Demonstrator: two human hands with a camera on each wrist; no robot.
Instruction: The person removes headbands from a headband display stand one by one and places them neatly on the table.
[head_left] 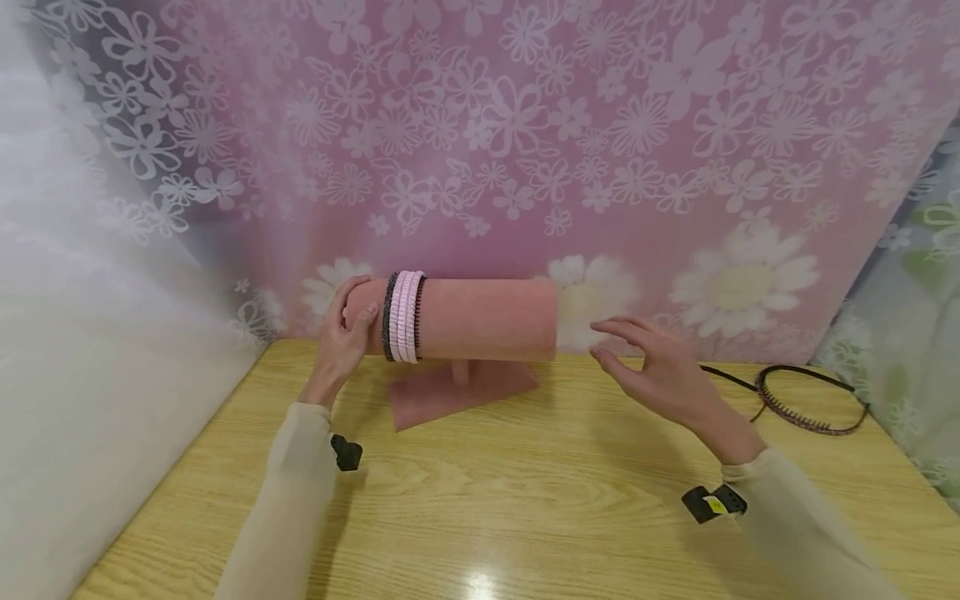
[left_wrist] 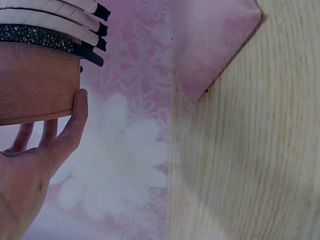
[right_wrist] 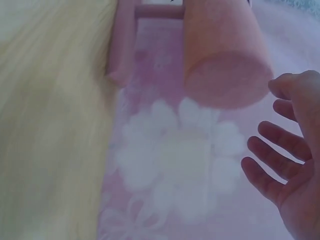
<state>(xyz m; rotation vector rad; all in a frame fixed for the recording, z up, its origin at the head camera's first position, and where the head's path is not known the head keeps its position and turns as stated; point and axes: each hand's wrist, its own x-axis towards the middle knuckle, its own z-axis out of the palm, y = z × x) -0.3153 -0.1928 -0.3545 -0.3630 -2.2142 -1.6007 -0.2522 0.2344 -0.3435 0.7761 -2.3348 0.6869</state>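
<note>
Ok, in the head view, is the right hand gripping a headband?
No, the right hand holds nothing and hovers just off the bare end of the pink roll.

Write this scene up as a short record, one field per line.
left hand: holds the left end of the pink roll
right hand: near the roll's right end, not touching it
on the roll: pale pink headbands beside a dark glittery headband
roll's support: pink base on a wooden table
right side of table: dark toothed headband
backdrop: flowered cloth
</note>
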